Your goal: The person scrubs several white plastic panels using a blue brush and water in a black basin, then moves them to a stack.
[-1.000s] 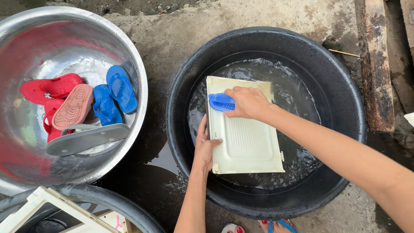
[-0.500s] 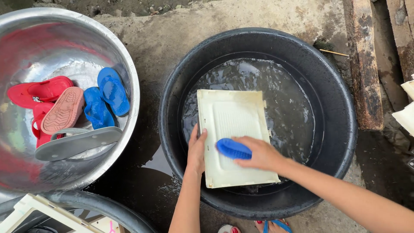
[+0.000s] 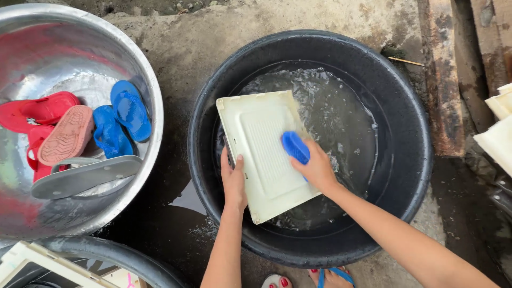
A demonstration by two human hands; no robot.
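**A:** So the left hand [image 3: 233, 184] is gripping the near-left edge of the cream rectangular plastic panel [image 3: 256, 144], which is sitting tilted in the big round black plastic tub [image 3: 410, 176] of water. The right hand [image 3: 318, 169] is wrapped around a small blue plastic scrub brush [image 3: 295, 146], pressing it on the panel's right side, about 3 o'clock of the panel's middle.

**B:** Yeah, and that water is sloshing around a lot at 12 o'clock. I'd guess the wet panel could be slipping out of that one-handed pinch if the brush is pushing too hard sideways.

**A:** Agreed. It could also be splashing dirty water toward the shiny steel basin [image 3: 152, 74] at 9 o'clock, where the red, blue and grey rubber flip-flops [image 3: 88, 138] are lying.

**B:** Plus bare toes at 6 o'clock on wet concrete ground [image 3: 213, 37]... slippery.
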